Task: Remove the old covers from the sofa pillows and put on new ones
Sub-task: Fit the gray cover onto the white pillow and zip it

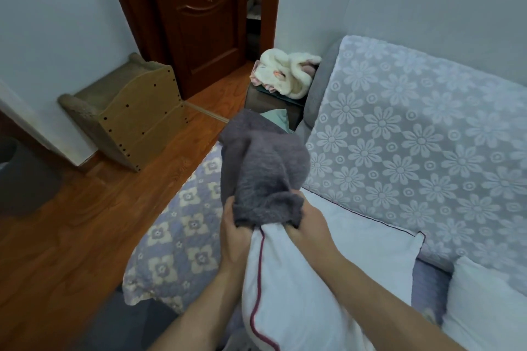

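Observation:
A white pillow (288, 288) with dark red piping stands on end in front of me. A fuzzy grey-purple cover (262, 168) sits over its far end only, bunched and sagging. My left hand (235, 234) grips the cover's open edge on the left side. My right hand (309, 222) grips the same edge on the right. A second bare white pillow (379, 245) leans against the sofa back, and another white pillow (484, 302) lies at the lower right.
The sofa (427, 137) has a floral lace throw on its back and a quilted flower-patterned seat cover (176, 236). A side table (271, 102) with a cream fleece bundle (288, 71) stands at the sofa's end. A wooden rack (137, 120) and brown door (199, 23) lie beyond.

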A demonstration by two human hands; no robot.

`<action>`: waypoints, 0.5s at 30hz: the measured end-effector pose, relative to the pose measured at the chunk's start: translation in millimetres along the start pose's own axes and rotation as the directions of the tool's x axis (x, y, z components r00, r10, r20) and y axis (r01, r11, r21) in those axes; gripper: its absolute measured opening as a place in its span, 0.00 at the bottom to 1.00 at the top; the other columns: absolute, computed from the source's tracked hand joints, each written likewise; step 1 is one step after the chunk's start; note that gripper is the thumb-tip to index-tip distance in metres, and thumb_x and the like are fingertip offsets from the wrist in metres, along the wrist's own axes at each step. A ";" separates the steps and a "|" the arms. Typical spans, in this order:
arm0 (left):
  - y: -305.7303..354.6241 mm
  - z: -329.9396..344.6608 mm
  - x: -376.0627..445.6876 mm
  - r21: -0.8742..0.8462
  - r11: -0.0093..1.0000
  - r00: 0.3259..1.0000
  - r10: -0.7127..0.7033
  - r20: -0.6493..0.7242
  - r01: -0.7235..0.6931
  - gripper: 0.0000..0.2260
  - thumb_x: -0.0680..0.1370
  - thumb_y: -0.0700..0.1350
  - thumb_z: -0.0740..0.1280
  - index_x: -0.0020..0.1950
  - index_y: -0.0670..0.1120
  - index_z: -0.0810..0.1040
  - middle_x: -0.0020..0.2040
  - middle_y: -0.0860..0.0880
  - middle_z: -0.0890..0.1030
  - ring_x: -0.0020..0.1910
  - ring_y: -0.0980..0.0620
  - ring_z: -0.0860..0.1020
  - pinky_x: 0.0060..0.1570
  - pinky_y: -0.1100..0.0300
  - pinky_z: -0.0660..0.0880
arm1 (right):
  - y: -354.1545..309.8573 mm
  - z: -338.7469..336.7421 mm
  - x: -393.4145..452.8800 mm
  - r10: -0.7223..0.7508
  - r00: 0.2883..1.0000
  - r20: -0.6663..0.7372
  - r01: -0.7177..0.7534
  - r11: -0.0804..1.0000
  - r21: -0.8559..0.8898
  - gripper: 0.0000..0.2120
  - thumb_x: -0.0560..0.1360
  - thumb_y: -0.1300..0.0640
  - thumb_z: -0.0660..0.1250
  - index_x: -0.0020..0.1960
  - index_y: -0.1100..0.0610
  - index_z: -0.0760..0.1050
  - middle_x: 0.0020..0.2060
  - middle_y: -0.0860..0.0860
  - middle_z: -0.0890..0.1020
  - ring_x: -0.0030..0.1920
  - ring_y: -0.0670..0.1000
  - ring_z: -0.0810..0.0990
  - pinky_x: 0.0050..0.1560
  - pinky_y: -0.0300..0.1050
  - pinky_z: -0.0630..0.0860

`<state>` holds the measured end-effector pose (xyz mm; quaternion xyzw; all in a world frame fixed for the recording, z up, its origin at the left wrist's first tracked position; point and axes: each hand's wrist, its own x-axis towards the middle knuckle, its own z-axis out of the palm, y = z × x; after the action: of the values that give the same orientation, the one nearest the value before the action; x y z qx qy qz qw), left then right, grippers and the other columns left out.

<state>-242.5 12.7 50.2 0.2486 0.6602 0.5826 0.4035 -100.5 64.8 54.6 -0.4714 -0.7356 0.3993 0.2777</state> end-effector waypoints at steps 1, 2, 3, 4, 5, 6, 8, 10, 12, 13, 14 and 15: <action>5.1 4.2 -3.6 0.023 0.999 0.999 0.032 0.030 -0.033 0.26 0.66 0.43 0.61 0.64 0.42 0.74 0.51 0.51 0.79 0.41 0.73 0.78 0.45 0.75 0.74 | 0.9 -3.2 2.1 0.009 1.000 0.003 -0.009 1.000 -0.017 0.17 0.72 0.55 0.70 0.56 0.38 0.74 0.44 0.35 0.82 0.45 0.38 0.80 0.43 0.33 0.74; 5.6 6.4 -7.7 0.057 0.996 0.997 0.065 0.045 -0.068 0.22 0.66 0.44 0.64 0.60 0.42 0.76 0.50 0.49 0.81 0.43 0.68 0.80 0.47 0.70 0.76 | 4.5 -7.3 2.6 0.042 0.999 -0.009 -0.042 0.998 -0.036 0.19 0.71 0.54 0.71 0.59 0.40 0.75 0.44 0.34 0.82 0.45 0.38 0.80 0.44 0.32 0.74; 4.8 6.2 -15.3 0.073 0.993 0.993 0.088 0.081 -0.094 0.19 0.67 0.48 0.67 0.55 0.41 0.79 0.49 0.46 0.83 0.46 0.61 0.81 0.48 0.62 0.78 | 11.4 -10.4 0.4 0.065 0.997 -0.051 -0.068 0.996 -0.064 0.18 0.70 0.53 0.72 0.57 0.41 0.75 0.43 0.32 0.81 0.44 0.35 0.79 0.44 0.29 0.72; -5.0 6.6 -21.8 0.119 0.978 0.981 0.160 0.114 -0.173 0.16 0.68 0.52 0.69 0.48 0.42 0.80 0.45 0.46 0.84 0.45 0.54 0.81 0.46 0.55 0.78 | 20.7 -14.3 -5.5 0.095 0.989 -0.117 -0.104 0.991 -0.080 0.15 0.70 0.52 0.71 0.53 0.40 0.75 0.42 0.30 0.81 0.42 0.33 0.78 0.42 0.27 0.70; -10.7 7.2 -30.6 0.186 0.949 0.960 0.225 0.166 -0.255 0.14 0.69 0.54 0.69 0.42 0.43 0.78 0.40 0.47 0.82 0.41 0.52 0.79 0.41 0.51 0.76 | 31.0 -17.2 -16.0 0.124 0.973 -0.193 -0.138 0.989 -0.059 0.12 0.70 0.52 0.71 0.49 0.40 0.74 0.40 0.30 0.80 0.41 0.32 0.78 0.41 0.27 0.70; -19.0 8.4 -37.9 0.272 0.904 0.937 0.276 0.215 -0.329 0.14 0.71 0.54 0.70 0.37 0.44 0.74 0.35 0.48 0.78 0.36 0.52 0.76 0.36 0.51 0.73 | 37.5 -20.3 -29.6 0.173 0.948 -0.269 -0.186 0.982 -0.024 0.10 0.69 0.53 0.70 0.46 0.41 0.75 0.39 0.32 0.81 0.40 0.34 0.79 0.42 0.29 0.71; -23.4 13.2 -47.3 0.385 0.858 0.930 0.248 0.273 -0.342 0.18 0.72 0.55 0.72 0.37 0.47 0.66 0.32 0.50 0.73 0.33 0.55 0.71 0.32 0.54 0.64 | 51.6 -24.8 -51.6 0.189 0.891 -0.413 -0.229 0.972 -0.047 0.09 0.63 0.50 0.69 0.43 0.45 0.77 0.36 0.41 0.82 0.40 0.45 0.80 0.44 0.42 0.74; -26.0 10.2 -39.3 0.445 0.853 0.950 0.168 0.263 -0.274 0.17 0.70 0.58 0.74 0.44 0.52 0.68 0.37 0.52 0.76 0.36 0.56 0.74 0.33 0.56 0.66 | 50.8 -25.8 -59.3 0.206 0.843 -0.496 -0.236 0.972 0.003 0.08 0.63 0.50 0.67 0.42 0.49 0.76 0.35 0.44 0.80 0.41 0.50 0.77 0.42 0.41 0.71; -25.1 0.6 -25.7 0.519 0.834 0.952 0.022 0.307 -0.187 0.23 0.68 0.66 0.70 0.59 0.62 0.69 0.52 0.55 0.81 0.49 0.52 0.79 0.43 0.56 0.75 | 32.1 -24.4 -55.2 0.165 0.863 -0.478 -0.130 0.986 0.105 0.03 0.69 0.55 0.66 0.42 0.48 0.75 0.40 0.46 0.80 0.43 0.47 0.78 0.43 0.33 0.70; -26.1 -2.0 -18.8 0.573 0.799 0.936 -0.038 0.350 -0.182 0.30 0.68 0.70 0.66 0.67 0.66 0.65 0.60 0.54 0.80 0.55 0.49 0.79 0.49 0.54 0.76 | 24.2 -22.6 -52.8 0.126 0.882 -0.454 -0.076 0.989 0.128 0.07 0.72 0.59 0.66 0.44 0.46 0.76 0.42 0.44 0.81 0.45 0.43 0.78 0.45 0.31 0.70; -26.0 -3.0 -15.1 0.627 0.755 0.925 -0.073 0.373 -0.194 0.33 0.68 0.72 0.63 0.72 0.68 0.60 0.65 0.53 0.78 0.59 0.47 0.78 0.53 0.53 0.75 | 14.0 -21.4 -52.4 0.124 0.900 -0.417 -0.058 0.984 0.167 0.11 0.74 0.63 0.66 0.44 0.46 0.76 0.41 0.39 0.81 0.44 0.38 0.78 0.46 0.29 0.71; -25.8 -1.7 -13.2 0.688 0.687 0.920 -0.073 0.385 -0.233 0.33 0.71 0.71 0.61 0.74 0.69 0.57 0.66 0.52 0.75 0.61 0.46 0.76 0.55 0.51 0.74 | 8.7 -20.2 -52.0 0.129 0.924 -0.361 -0.055 0.977 0.208 0.15 0.75 0.66 0.65 0.41 0.46 0.75 0.37 0.38 0.80 0.40 0.36 0.77 0.43 0.28 0.70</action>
<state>-233.0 -3.9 28.4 0.5249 0.7317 0.2328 0.3673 -59.7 25.9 56.2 -0.5435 -0.6041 0.3851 0.4374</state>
